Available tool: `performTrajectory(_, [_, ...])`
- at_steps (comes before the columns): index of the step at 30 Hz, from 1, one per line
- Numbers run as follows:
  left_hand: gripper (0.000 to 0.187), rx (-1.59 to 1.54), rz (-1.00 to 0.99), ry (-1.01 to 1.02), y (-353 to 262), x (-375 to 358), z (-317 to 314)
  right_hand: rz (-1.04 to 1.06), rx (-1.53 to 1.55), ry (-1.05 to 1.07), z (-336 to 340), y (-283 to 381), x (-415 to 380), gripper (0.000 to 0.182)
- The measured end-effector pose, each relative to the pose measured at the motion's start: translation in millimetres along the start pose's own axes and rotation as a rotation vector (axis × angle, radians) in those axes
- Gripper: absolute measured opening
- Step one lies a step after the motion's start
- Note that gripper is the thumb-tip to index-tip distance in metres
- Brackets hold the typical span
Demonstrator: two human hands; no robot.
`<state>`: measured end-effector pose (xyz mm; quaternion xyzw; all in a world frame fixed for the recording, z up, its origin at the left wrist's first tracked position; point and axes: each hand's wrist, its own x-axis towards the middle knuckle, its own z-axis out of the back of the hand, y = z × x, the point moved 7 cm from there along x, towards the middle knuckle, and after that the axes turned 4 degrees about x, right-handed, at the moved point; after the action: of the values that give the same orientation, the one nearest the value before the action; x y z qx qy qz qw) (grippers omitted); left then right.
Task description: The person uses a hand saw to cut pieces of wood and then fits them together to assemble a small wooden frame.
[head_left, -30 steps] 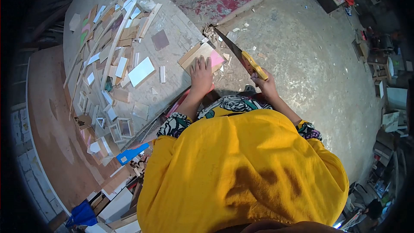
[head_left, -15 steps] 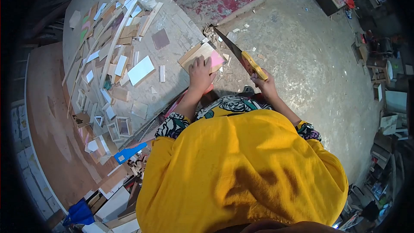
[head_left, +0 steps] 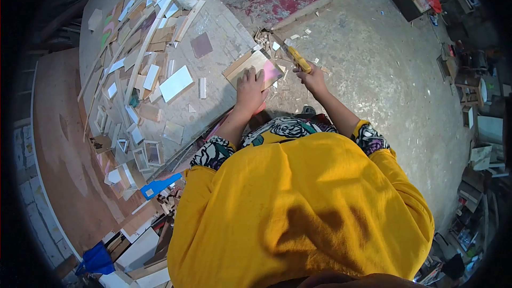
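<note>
Clock directions here go by the view, 12 at the top. Two bare hands are seen, both busy. One board (head_left: 257,62), part pale wood and part pink, is held down at 12 o'clock on the worktop (head_left: 223,28), right at its edge. It's pressed by the left hand (head_left: 249,92), which is laid flat on top with the fingers spread a little and pointed to 12.

One yellow-handled saw (head_left: 300,60) is gripped at 1 o'clock by the right hand (head_left: 311,79), fingers closed round the handle. The blade is angled towards 11, near the board's far corner; whether any contact is made can't be told.

At 10 o'clock a big heap of offcuts (head_left: 130,56) is spread over the worktop, way too many to be counted. Nearer the board, one white block (head_left: 176,84) is seen at 10, one dull purple square (head_left: 201,45) at 11, plus one small white strip (head_left: 202,88) just beside the block. One blue-handled tool (head_left: 160,185) is found at 8, and one blue bag (head_left: 97,258) is spotted between 7 and 8
</note>
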<state>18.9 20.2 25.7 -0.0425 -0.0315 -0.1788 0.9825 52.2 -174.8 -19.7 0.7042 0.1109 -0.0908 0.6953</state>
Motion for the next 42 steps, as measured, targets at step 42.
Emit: performTrajectory(42, [0.128, -0.492, 0.803, 0.122, 25, -12, 2, -0.152, 0.529, 0.152, -53, -32, -32, 0.028])
